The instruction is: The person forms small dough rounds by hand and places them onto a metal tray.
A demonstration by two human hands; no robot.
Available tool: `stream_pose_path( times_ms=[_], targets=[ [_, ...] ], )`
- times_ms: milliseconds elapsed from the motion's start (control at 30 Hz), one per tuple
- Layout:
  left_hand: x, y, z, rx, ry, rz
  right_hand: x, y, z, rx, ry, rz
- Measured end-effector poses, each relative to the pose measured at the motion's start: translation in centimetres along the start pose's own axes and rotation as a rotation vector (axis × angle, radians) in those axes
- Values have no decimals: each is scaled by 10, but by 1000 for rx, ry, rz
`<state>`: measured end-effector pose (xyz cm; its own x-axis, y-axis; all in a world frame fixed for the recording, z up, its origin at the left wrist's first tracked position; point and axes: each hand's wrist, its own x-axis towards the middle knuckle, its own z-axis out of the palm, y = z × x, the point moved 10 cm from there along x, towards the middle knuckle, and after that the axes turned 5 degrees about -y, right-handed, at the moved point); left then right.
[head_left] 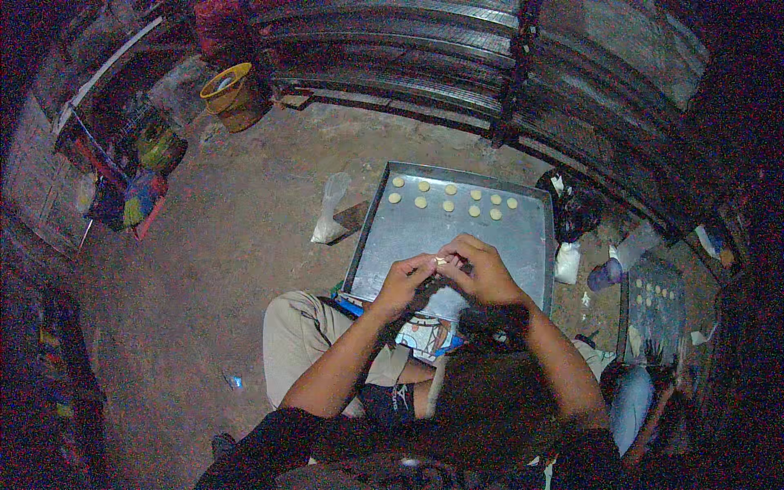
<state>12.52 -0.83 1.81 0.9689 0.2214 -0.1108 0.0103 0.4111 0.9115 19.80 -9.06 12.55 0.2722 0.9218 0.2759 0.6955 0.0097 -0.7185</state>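
Hands together over the tray's [425,237] near edge: left hand [402,284] and right hand [483,271] both pinch one dough bit [441,261]; finished dough rounds [449,198] line the far edge.

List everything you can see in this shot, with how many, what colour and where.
Baking tray: one, grey metal, on the floor ahead of the person.
Dough rounds: ten, pale yellow, along the tray's far edge.
Dough piece: one, pale, pinched between both hands.
Plastic bag: one, clear and white, left of the tray.
Bucket: one, yellow, far left.
Second tray: one, grey, right, bearing small rounds.
Racks: dark, along the back.
Left hand: over the tray's near edge.
Right hand: beside it, fingers meeting.
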Motion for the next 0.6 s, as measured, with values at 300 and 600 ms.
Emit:
stream_pose_path(
  times_ms=[300,600],
  targets=[
    [8,4,-19,-27,116,143,2,-2,10,18,51,-20],
    [7,9,-17,145,171,237,-14,63,56,599,-75,452]
  ],
)
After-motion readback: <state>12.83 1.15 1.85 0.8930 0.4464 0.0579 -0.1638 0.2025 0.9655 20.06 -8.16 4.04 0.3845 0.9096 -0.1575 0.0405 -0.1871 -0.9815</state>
